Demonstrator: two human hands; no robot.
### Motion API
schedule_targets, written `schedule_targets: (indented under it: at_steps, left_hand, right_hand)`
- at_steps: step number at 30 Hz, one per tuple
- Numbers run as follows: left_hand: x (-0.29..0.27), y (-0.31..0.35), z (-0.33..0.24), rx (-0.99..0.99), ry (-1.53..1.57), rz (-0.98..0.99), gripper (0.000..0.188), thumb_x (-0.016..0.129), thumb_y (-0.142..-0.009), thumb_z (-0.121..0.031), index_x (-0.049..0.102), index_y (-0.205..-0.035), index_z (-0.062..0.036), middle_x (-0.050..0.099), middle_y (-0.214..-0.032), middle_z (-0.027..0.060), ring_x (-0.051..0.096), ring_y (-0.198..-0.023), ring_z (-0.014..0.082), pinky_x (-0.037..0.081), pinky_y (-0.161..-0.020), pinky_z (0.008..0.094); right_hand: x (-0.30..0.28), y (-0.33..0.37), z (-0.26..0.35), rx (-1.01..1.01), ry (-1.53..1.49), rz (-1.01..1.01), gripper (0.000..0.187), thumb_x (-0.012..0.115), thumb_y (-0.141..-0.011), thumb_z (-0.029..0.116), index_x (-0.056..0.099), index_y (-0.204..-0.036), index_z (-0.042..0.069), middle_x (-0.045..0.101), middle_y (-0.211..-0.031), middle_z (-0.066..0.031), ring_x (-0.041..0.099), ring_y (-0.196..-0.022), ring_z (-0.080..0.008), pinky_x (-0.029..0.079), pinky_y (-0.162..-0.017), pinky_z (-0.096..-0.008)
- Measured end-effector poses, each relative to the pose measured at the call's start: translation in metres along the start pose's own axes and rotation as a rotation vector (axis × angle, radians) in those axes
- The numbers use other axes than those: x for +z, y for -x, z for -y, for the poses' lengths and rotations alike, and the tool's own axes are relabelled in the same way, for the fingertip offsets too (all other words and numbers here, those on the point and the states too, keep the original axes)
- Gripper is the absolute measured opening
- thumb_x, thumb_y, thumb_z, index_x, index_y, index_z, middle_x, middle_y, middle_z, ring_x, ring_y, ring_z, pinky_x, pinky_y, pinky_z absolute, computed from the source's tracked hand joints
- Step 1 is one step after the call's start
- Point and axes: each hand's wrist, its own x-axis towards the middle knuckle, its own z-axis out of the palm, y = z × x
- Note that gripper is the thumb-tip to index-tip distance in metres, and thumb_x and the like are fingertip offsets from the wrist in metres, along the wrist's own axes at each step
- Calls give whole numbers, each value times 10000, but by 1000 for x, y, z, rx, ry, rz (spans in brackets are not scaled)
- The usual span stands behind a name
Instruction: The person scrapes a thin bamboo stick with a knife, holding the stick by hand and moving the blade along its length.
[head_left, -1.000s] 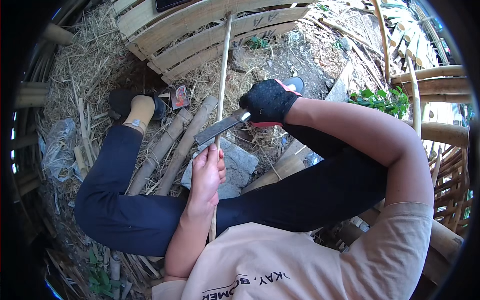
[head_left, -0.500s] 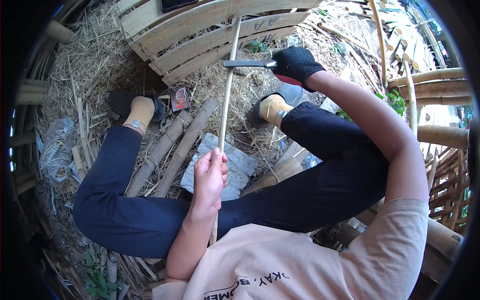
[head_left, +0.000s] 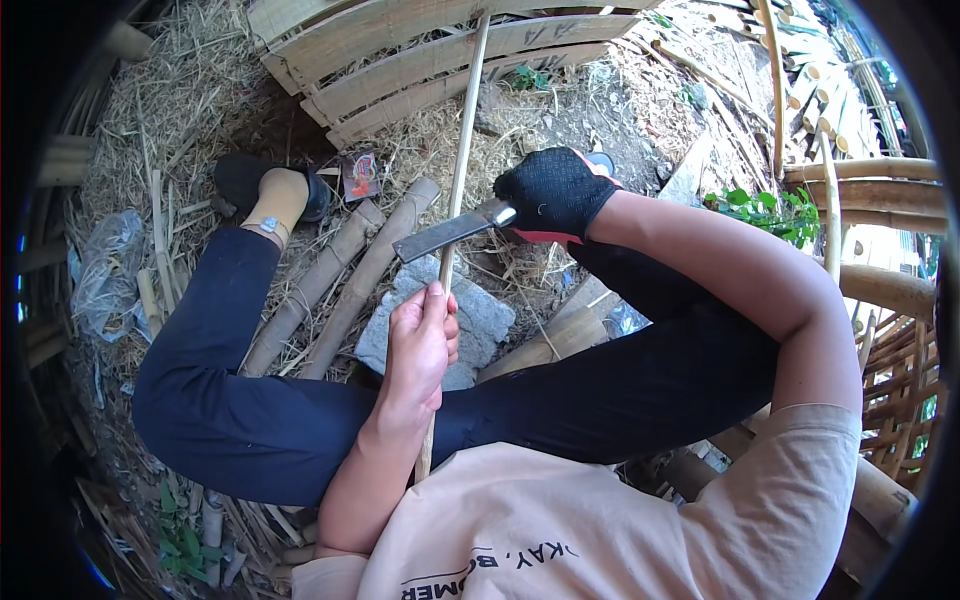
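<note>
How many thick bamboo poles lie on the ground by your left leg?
2: bamboo pole nearest the left leg, bamboo pole right beside it, touching. More may be hidden under straw.

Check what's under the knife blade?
The blade crosses the thin bamboo strip held by the bare left hand. Below lie a grey stone and straw; the gloved right hand hides the handle.

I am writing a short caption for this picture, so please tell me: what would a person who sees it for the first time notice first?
At the centre, a gloved right hand holds a broad knife, its blade laid against a long thin bamboo strip. The bare left hand grips that strip lower down, above a flat grey stone between the person's legs. Wide bamboo slats lie on the straw at the top.
</note>
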Motion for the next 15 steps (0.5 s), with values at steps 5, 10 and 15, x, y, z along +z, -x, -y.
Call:
schedule_targets:
  at_steps: [5,10,15]
  left_hand:
    - [-5,-1,3,16,2,28,309,428,-1123,-338,519,-920,-123,322,-596,-110,251,-448,5,199,-409,211]
    - [2,1,9,26,-27,-4,307,428,-1123,-333,520,-925,-119,328,-597,-114,253,-449,6,198,-409,208]
    - [0,2,0,21,-11,15,312,433,-1122,-331,519,-922,-108,332,-596,-112,250,-451,0,199,-410,205]
  right_hand:
    - [3,-4,-6,-13,51,-96,235,734,-734,299,749,-894,128,713,-792,-177,717,-789,-388,571,-729,-478]
    - [-15,-10,-35,148,163,-56,201,675,-781,271,773,-921,164,742,-858,-150,737,-845,-353,583,-759,-456]
    - [-16,-13,-48,226,150,-128,228,661,-813,288,769,-960,151,741,-875,-174,733,-868,-364,583,-786,-464]
